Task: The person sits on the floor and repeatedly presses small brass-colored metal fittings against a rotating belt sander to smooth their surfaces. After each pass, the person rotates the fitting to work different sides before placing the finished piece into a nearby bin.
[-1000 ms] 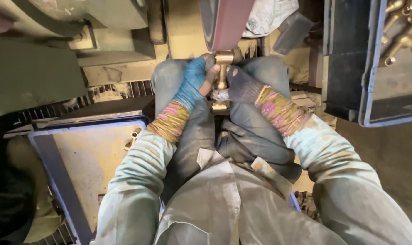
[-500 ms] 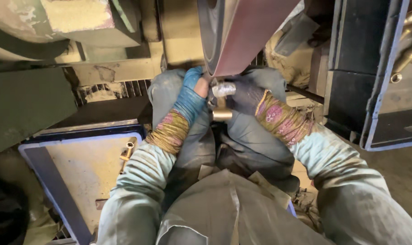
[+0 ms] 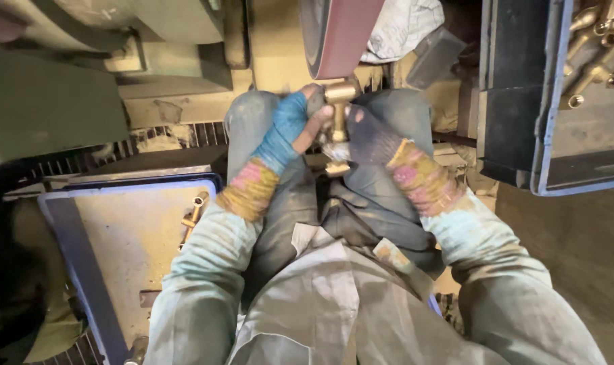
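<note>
From my feed, a dull green metal machine housing (image 3: 43, 101) fills ten o'clock. A blue-rimmed flat tray (image 3: 117, 250) lies at eight o'clock. A dark blue-edged plastic crate (image 3: 523, 122) sits at two o'clock, with bare brown floor (image 3: 577, 257) at four.

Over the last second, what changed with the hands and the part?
Both hands, left hand and right hand, tipped the brass fitting down off the sanding belt, then raised it again so its top meets the belt. Neither hand let go. The trays of brass parts stayed put.
</note>
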